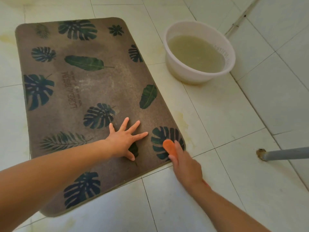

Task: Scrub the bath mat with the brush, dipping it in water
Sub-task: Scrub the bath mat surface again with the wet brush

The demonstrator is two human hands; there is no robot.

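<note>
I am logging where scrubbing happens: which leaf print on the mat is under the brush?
The dark split leaf at the bath mat corner by the right hand: only this one has the orange brush on it.

Floor (217,190): pale tiles, stained yellow.
Bath mat (93,91): laid flat, centre to 10 o'clock.
Basin (184,72): set at 2 o'clock beside it, filled with murky water (195,52).

The left hand (122,139) and right hand (185,166) are bare, as are the left arm (50,178) and right arm (234,206) behind the fingers. 1 thin red strip (206,183) shows at the right wrist; I cannot tell what it is.
</note>
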